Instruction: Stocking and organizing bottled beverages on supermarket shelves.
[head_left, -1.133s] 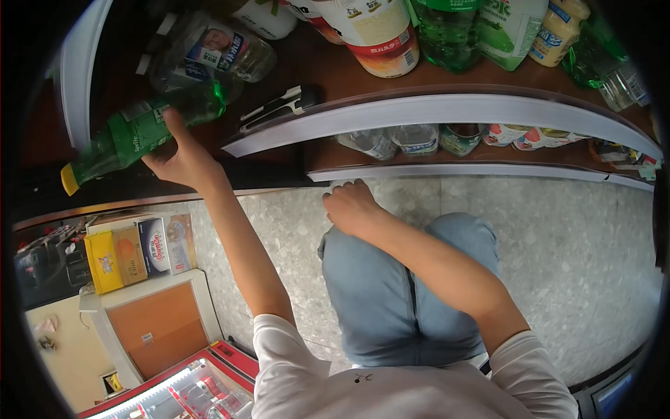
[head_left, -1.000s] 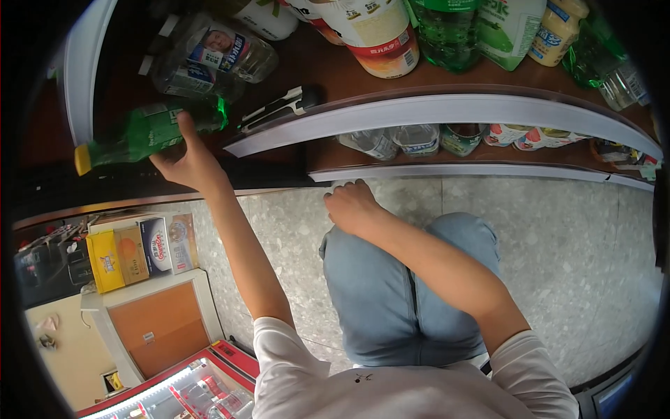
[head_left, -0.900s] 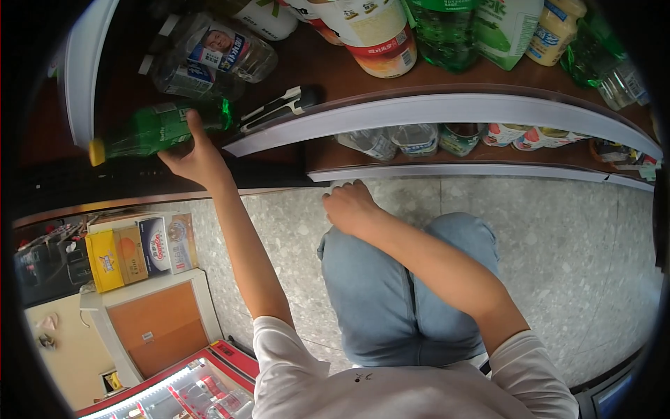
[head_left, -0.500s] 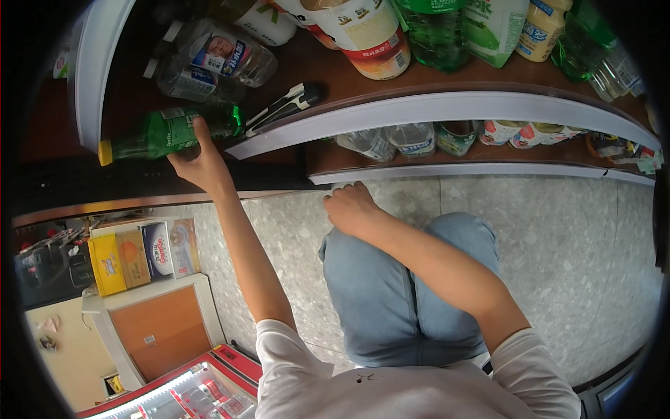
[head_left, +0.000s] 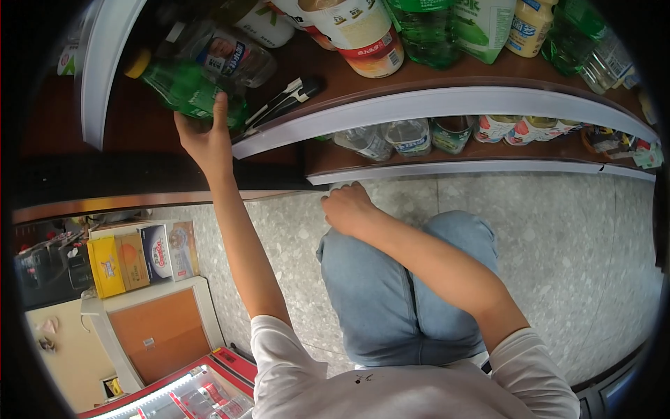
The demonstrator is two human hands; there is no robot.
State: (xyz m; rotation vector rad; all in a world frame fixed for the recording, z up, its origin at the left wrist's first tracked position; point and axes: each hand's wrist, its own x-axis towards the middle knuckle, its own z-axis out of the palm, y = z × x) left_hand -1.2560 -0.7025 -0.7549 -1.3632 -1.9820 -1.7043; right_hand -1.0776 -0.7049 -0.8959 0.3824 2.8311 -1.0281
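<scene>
White short-sleeved shirt [head_left: 412,391], nearest; blue denim trousers [head_left: 377,300] beyond, knees bent. Right hand [head_left: 347,208]: at the left knee, fingers curled under; palm hidden, so cannot tell whether anything is held. Floor [head_left: 551,265]: grey, speckled, with tile joints. Lower shelf [head_left: 307,159]: brown, pale strip along its front edge; clear bottles [head_left: 366,143] and small packaged goods in a row behind the strip.

Upper shelf [head_left: 342,84]: brown, white strip along its curved front edge. Left hand [head_left: 204,136]: at the shelf's front left corner, thumb and fingers parted to the width of a green bottle [head_left: 174,87] and gripping its lower part. Bottle tilted, yellow cap [head_left: 138,63] toward the shelf's left side. Black-and-white tool [head_left: 293,96]: just beside it, near the front edge. Clear bottle [head_left: 241,61]: lying behind. Tub [head_left: 363,42]: farther right.

Room, left: yellow carton [head_left: 115,269] among others on a white cabinet with an orange-brown panel [head_left: 157,328]; red-framed lit display case [head_left: 230,366].

Labels: held bottle, green with white lettering; clear bottle, blue and white with a portrait; tub, cream with red band and barcode.
</scene>
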